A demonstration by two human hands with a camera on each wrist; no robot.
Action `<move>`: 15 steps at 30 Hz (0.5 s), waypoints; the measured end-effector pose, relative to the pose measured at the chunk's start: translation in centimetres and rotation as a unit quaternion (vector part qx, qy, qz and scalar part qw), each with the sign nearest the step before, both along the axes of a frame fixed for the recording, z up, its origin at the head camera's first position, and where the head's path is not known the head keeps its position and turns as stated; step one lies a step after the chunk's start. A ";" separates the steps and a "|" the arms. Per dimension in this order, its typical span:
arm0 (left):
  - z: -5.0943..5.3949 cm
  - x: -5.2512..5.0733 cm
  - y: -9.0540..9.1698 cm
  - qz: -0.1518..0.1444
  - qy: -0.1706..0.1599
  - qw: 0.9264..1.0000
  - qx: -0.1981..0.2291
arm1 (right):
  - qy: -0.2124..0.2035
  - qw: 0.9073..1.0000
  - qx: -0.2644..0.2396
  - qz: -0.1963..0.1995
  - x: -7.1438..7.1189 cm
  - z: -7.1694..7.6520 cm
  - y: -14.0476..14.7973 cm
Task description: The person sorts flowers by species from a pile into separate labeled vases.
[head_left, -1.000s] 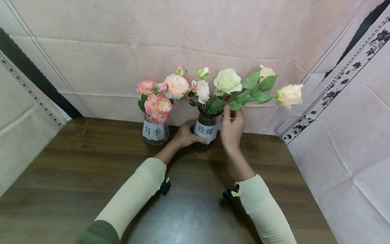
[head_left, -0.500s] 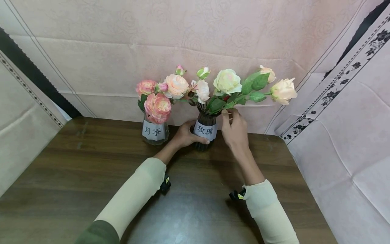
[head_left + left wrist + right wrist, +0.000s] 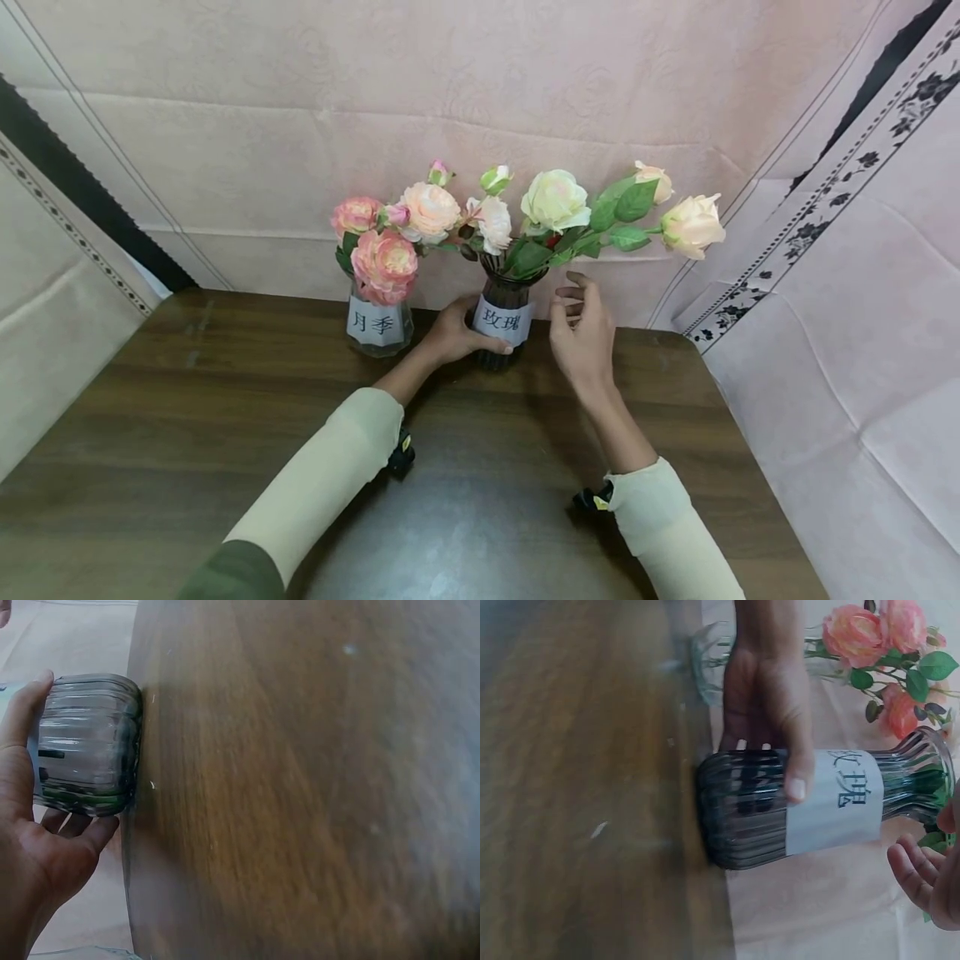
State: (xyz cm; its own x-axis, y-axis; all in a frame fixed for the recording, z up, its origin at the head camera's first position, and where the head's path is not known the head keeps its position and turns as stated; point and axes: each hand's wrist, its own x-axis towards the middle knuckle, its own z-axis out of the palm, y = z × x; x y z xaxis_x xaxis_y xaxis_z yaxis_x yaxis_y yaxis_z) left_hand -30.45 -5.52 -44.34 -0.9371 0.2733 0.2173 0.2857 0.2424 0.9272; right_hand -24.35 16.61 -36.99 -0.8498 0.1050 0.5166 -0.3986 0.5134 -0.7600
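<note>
My left hand (image 3: pixel 456 331) grips the dark ribbed glass vase (image 3: pixel 90 742) low on its body, thumb across the white paper label (image 3: pixel 504 322). In the right wrist view the vase (image 3: pixel 742 825) stands on the table, its lower stems dim through the glass. Out of its mouth lean a pale green-white rose (image 3: pixel 557 201) and cream roses (image 3: pixel 692 227) with green leaves, spreading right. Just right of the vase, my right hand (image 3: pixel 587 337) is apart from the stems, its fingers loosely bent and holding nothing.
Left of the dark vase stands a clear faceted vase (image 3: pixel 378 327) with its own label, bearing pink and peach flowers (image 3: pixel 385 265). Both vases are near the back edge of the brown wooden table (image 3: pixel 450 483). Pale cloth (image 3: pixel 262 167) hangs close behind.
My right hand has let go of a cream rose's stem and drawn back down and right. That rose has shifted slightly left. My left hand keeps its hold on the vase.
</note>
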 end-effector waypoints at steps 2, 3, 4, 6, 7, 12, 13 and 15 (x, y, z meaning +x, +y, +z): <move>0.0 -0.1 0.0 0.001 -0.002 1.000 -0.003 | -0.013 1.000 0.007 0.005 0.0 -0.4 0.2; -0.1 -0.2 0.0 0.000 -0.004 1.000 -0.003 | -0.017 1.000 0.011 0.007 0.0 -0.6 0.3; -0.1 -0.2 0.1 0.000 -0.007 1.000 -0.005 | -0.022 1.000 0.016 0.008 0.0 -0.8 0.4; -0.2 -0.2 0.1 -0.002 -0.013 1.000 -0.014 | -0.031 0.999 0.027 0.011 0.0 -1.3 0.6; -0.3 -0.2 0.2 -0.005 -0.016 1.000 -0.019 | -0.035 0.999 0.032 0.011 0.0 -1.5 0.7; -0.4 -0.1 0.1 -0.030 -0.030 0.999 -0.026 | -0.049 0.998 0.043 0.014 0.3 -2.4 0.9; -0.3 -0.1 0.1 -0.033 -0.033 0.999 -0.025 | -0.051 0.998 0.044 0.015 0.3 -2.5 0.9; -0.1 0.0 -0.1 -0.033 -0.040 0.998 -0.023 | -0.052 0.997 0.047 0.018 0.4 -2.6 0.9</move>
State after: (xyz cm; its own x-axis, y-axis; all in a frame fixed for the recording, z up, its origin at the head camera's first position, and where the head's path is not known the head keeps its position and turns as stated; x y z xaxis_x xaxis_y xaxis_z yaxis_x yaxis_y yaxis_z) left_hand -30.45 -5.63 -44.39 -0.9303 0.3436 0.1282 0.2279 0.2679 0.9361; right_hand -23.96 17.46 -39.57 -0.9019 0.0282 0.4311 -0.3396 0.5706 -0.7477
